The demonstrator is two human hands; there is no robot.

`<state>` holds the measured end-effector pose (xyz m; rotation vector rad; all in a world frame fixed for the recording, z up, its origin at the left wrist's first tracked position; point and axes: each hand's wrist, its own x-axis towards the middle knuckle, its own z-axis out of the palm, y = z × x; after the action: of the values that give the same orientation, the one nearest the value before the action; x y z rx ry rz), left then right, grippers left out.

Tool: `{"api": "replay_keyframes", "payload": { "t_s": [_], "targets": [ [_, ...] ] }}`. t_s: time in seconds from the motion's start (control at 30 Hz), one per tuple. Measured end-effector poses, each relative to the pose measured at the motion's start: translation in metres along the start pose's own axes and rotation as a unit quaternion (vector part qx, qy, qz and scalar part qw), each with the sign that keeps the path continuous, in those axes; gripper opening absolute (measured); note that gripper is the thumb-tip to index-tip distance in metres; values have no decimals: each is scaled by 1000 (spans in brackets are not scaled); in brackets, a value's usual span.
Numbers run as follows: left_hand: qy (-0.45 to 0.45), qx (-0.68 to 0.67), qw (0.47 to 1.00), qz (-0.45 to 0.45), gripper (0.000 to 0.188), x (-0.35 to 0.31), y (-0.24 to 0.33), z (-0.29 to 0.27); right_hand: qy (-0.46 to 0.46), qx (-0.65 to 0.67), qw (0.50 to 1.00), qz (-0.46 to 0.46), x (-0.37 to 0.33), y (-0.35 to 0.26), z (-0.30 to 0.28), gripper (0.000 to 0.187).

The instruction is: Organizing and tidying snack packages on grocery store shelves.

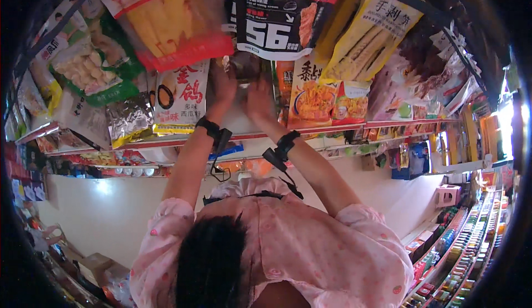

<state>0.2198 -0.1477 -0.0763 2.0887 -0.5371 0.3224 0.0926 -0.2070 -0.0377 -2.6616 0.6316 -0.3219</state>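
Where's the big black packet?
In the head view, the black packet is at top centre, just above the right hand and left of a yellow packet.

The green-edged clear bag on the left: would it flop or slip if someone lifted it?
The green-edged clear bag would probably sag, since its film bulges around separate pale lumps. Its shiny plastic may feel slippery.

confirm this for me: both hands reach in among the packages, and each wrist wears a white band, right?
Not quite: the left wrist band and right wrist band are black, not white, as the head view shows. The left hand and right hand do reach in among the packages.
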Motion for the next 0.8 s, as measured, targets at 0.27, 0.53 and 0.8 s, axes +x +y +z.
{"api": "replay_keyframes", "payload": {
  "t_s": [0.27, 0.53, 0.8],
  "targets": [
    [-68, -93, 993, -16, 43, -53, 75, -54, 51, 223, 965, -132, -84, 0, -68, 32],
    [-183, -303, 931, -85, 29, -127, 149, -70, -24, 297, 952, 74, -181, 86, -148, 17],
    [-311, -281, 908, -29, 33, -204, 238, -21, 152, 288, 929, 178, -276, 176, -208, 12]
  ]
}}
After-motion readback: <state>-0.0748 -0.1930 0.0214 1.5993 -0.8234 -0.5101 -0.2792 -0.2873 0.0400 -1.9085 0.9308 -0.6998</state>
